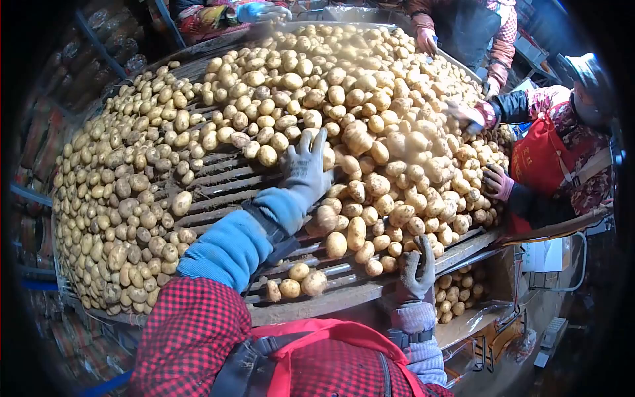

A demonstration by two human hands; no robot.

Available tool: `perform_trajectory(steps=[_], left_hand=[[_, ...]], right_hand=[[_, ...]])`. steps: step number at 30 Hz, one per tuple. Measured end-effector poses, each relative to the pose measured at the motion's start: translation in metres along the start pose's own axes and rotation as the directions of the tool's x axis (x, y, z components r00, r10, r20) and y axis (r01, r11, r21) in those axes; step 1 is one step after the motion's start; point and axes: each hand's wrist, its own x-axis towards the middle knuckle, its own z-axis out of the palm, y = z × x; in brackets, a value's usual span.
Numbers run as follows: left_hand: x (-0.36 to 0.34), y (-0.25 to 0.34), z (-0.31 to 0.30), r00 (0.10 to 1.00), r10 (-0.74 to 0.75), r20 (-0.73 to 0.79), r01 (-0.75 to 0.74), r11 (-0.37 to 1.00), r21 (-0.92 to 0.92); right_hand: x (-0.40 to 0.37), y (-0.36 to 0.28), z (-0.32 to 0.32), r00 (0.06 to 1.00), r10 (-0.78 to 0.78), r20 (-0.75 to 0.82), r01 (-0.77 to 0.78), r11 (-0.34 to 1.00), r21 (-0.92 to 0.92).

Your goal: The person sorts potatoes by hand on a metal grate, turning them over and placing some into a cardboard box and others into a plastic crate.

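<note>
My left hand [305, 164], in a grey glove, reaches over the slatted table [221, 175] with its fingers spread. It lies against the edge of a large heap of potatoes [380, 149] and grips none that I can see. Near the front rim, my right hand [418, 271], also gloved, points upward with thumb and fingers apart, just below the potatoes at the edge. Nothing shows between its fingers. A few loose potatoes [313, 283] rest on the slats between my two hands. More potatoes [132, 218] cover the left side.
Across the table are a co-worker's blue-gloved hand [261, 12] and another's pink-gloved hand [426, 40]. At the right, a person in a red apron [542, 155] has both hands at the heap. Below the wooden rim [331, 299] stands a box of potatoes [456, 294].
</note>
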Motion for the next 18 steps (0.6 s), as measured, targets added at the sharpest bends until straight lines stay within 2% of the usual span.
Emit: perform_trajectory(steps=[3, 4, 5, 7, 8, 9, 11, 13, 15, 17, 18], left_hand=[[0.018, 0.014, -0.003, 0.997, 0.026, 0.066, -0.023, 0.998, -0.051], [0.02, 0.016, 0.005, 0.994, 0.095, 0.06, -0.092, 0.994, -0.061], [0.023, 0.022, 0.0, 0.985, 0.123, 0.123, -0.123, 0.992, -0.012], [0.017, 0.021, -0.012, 0.923, 0.285, 0.26, -0.269, 0.958, -0.095], [0.009, 0.014, -0.018, 0.885, 0.373, 0.278, -0.323, 0.923, -0.21], [0.004, -0.004, -0.028, 0.812, 0.57, 0.128, -0.541, 0.817, -0.201], [0.005, -0.046, -0.056, 0.774, 0.633, -0.014, -0.599, 0.724, -0.343], [0.018, -0.103, -0.076, 0.885, 0.464, -0.029, -0.46, 0.865, -0.202], [0.032, -0.15, -0.089, 0.981, 0.168, 0.096, -0.181, 0.973, 0.141], [0.042, -0.212, -0.07, 0.962, 0.256, 0.094, -0.272, 0.924, 0.268], [0.046, -0.213, -0.064, 0.961, 0.258, 0.098, -0.276, 0.923, 0.269]], right_hand=[[-0.001, 0.01, 0.002, 0.998, -0.064, -0.022, 0.063, 0.997, -0.045], [-0.002, 0.016, 0.001, 0.997, -0.079, -0.006, 0.078, 0.994, -0.078], [-0.002, 0.017, 0.001, 0.996, -0.091, 0.011, 0.091, 0.989, -0.112], [-0.002, 0.02, -0.001, 0.996, -0.093, 0.019, 0.094, 0.984, -0.153], [-0.004, 0.025, -0.003, 0.999, -0.041, 0.025, 0.043, 0.992, -0.115], [-0.003, 0.025, -0.004, 0.999, 0.015, 0.034, -0.013, 0.997, -0.072], [-0.002, 0.027, -0.004, 0.997, -0.055, 0.05, 0.062, 0.988, -0.141], [-0.001, 0.024, -0.004, 0.993, -0.091, 0.073, 0.103, 0.979, -0.173], [-0.002, 0.025, -0.004, 0.997, -0.067, 0.047, 0.074, 0.984, -0.162], [-0.003, 0.027, -0.005, 0.997, -0.061, 0.049, 0.068, 0.984, -0.166], [-0.003, 0.027, -0.005, 0.997, -0.063, 0.043, 0.069, 0.987, -0.148]])
